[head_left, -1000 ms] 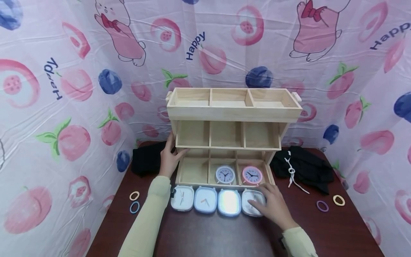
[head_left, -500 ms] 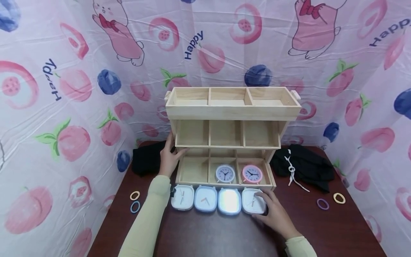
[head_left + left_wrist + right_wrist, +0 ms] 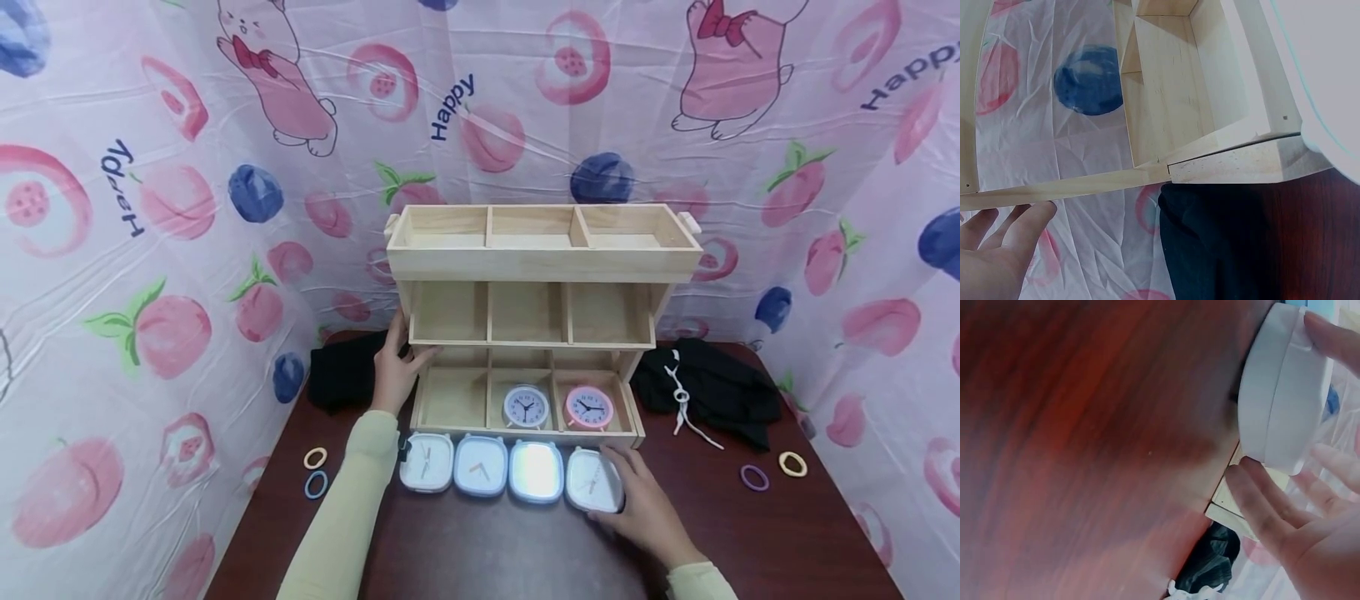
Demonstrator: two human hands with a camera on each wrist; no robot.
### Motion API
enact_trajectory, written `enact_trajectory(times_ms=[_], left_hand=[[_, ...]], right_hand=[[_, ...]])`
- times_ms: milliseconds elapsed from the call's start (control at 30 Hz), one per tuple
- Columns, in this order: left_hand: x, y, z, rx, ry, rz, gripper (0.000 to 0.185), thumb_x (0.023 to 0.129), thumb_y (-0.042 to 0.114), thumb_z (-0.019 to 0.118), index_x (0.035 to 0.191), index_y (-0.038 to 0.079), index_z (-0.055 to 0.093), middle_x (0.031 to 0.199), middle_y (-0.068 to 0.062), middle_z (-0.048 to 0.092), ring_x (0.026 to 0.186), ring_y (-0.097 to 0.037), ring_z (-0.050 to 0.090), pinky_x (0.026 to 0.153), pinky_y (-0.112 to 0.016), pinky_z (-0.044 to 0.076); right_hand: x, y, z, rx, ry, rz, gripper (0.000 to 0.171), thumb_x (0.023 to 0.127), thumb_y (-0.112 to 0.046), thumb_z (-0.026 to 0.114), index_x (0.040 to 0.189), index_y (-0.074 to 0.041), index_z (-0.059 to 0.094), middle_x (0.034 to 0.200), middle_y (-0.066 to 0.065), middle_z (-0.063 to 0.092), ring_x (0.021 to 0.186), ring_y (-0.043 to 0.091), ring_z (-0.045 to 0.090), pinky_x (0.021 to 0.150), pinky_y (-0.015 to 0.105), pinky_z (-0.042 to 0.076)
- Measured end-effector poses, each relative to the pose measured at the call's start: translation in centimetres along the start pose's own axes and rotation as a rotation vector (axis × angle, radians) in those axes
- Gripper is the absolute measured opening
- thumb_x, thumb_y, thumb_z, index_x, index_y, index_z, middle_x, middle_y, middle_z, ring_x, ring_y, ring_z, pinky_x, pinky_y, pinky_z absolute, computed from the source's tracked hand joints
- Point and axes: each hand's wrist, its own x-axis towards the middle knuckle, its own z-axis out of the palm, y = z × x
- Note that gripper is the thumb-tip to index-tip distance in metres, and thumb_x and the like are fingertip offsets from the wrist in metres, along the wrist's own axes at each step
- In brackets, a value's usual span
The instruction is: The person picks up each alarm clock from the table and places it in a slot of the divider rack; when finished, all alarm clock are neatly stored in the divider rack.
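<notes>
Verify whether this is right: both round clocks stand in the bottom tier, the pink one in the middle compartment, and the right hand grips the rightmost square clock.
Not quite: the head view shows the pink clock in the right compartment; the paler round clock has the middle one. The rest stands.

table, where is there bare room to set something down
Bare: the table on the person's side of the four square clocks, and between the right hand and the purple ring. Crowded: the clock row along the wooden organizer.
</notes>
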Motion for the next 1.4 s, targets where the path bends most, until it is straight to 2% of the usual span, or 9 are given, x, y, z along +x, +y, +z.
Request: enact_trajectory(times_ms=[267, 467, 567, 767, 933, 1067, 1167, 1233, 1400], left_hand=[[0.0, 0.2, 0.0, -0.007, 0.006, 0.012, 0.101, 0.091, 0.020, 0.087, 0.168, 0.046, 0.026, 0.164, -0.015, 0.050, 0.151, -0.036, 0.050, 0.117, -0.061, 0.049], [-0.1, 0.2, 0.0, 0.006, 0.002, 0.004, 0.101, 0.092, 0.019, 0.086, 0.168, 0.046, 0.025, 0.170, -0.010, 0.043, 0.154, -0.036, 0.046, 0.119, -0.061, 0.047], [-0.2, 0.2, -0.1, 0.015, -0.002, -0.003, 0.101, 0.093, 0.021, 0.085, 0.168, 0.049, 0.024, 0.170, -0.011, 0.044, 0.154, -0.035, 0.046, 0.119, -0.059, 0.047], [-0.2, 0.1, 0.0, 0.018, -0.007, -0.004, 0.101, 0.093, 0.022, 0.085, 0.167, 0.052, 0.022, 0.170, -0.011, 0.044, 0.155, -0.035, 0.046, 0.119, -0.059, 0.047], [-0.1, 0.1, 0.0, 0.019, 0.003, 0.002, 0.101, 0.093, 0.021, 0.086, 0.167, 0.051, 0.024, 0.170, -0.010, 0.043, 0.154, -0.035, 0.047, 0.119, -0.059, 0.048], [0.1, 0.2, 0.0, 0.021, 0.002, -0.002, 0.102, 0.093, 0.019, 0.085, 0.166, 0.053, 0.023, 0.168, -0.012, 0.045, 0.154, -0.035, 0.047, 0.119, -0.060, 0.048], [0.2, 0.2, 0.0, 0.024, -0.008, 0.001, 0.101, 0.094, 0.020, 0.085, 0.167, 0.053, 0.022, 0.168, -0.013, 0.046, 0.154, -0.035, 0.047, 0.119, -0.059, 0.048], [0.1, 0.3, 0.0, 0.022, -0.012, 0.006, 0.101, 0.094, 0.021, 0.085, 0.167, 0.053, 0.023, 0.169, -0.012, 0.045, 0.154, -0.035, 0.047, 0.119, -0.058, 0.048], [-0.1, 0.1, 0.0, 0.016, -0.006, 0.007, 0.100, 0.093, 0.021, 0.085, 0.166, 0.052, 0.024, 0.171, -0.008, 0.042, 0.154, -0.035, 0.047, 0.118, -0.062, 0.047]], right_hand=[[-1.9, -1.2, -0.6, -0.068, -0.089, 0.075, 0.106, 0.060, -0.030, 0.105, 0.150, -0.003, 0.058, 0.147, 0.015, 0.058, 0.128, 0.037, 0.062, 0.101, 0.057, 0.058], [-3.0, -1.7, -1.2, -0.067, -0.164, 0.130, 0.105, 0.062, -0.043, 0.104, 0.150, -0.006, 0.059, 0.144, 0.017, 0.063, 0.129, 0.039, 0.062, 0.102, 0.062, 0.057], [-3.4, -1.6, -1.3, -0.070, -0.109, 0.117, 0.102, 0.060, -0.044, 0.104, 0.146, -0.009, 0.063, 0.140, 0.016, 0.065, 0.126, 0.038, 0.064, 0.101, 0.063, 0.057], [-3.4, -1.7, -2.0, -0.030, 0.102, 0.045, 0.093, 0.056, -0.034, 0.107, 0.137, -0.011, 0.068, 0.134, 0.012, 0.070, 0.119, 0.032, 0.067, 0.096, 0.060, 0.057], [-1.9, -2.9, -2.8, -0.015, 0.186, 0.021, 0.089, 0.058, -0.035, 0.106, 0.135, -0.012, 0.068, 0.134, 0.012, 0.070, 0.118, 0.031, 0.067, 0.092, 0.057, 0.058], [0.1, -4.3, -2.5, 0.021, 0.283, -0.066, 0.084, 0.055, -0.034, 0.107, 0.127, -0.010, 0.070, 0.129, 0.010, 0.072, 0.114, 0.026, 0.067, 0.084, 0.040, 0.058], [1.9, -5.7, -1.8, 0.069, 0.312, -0.110, 0.080, 0.055, -0.034, 0.106, 0.122, -0.009, 0.070, 0.127, 0.008, 0.073, 0.113, 0.024, 0.068, 0.085, 0.031, 0.054], [3.2, -6.7, -1.3, 0.091, 0.305, -0.123, 0.078, 0.057, -0.036, 0.106, 0.121, -0.010, 0.070, 0.127, 0.008, 0.073, 0.115, 0.024, 0.068, 0.090, 0.031, 0.053], [6.7, -9.3, 0.2, 0.151, 0.247, -0.153, 0.071, 0.063, -0.035, 0.104, 0.119, -0.011, 0.069, 0.127, 0.008, 0.072, 0.120, 0.030, 0.067, 0.097, 0.047, 0.055]])
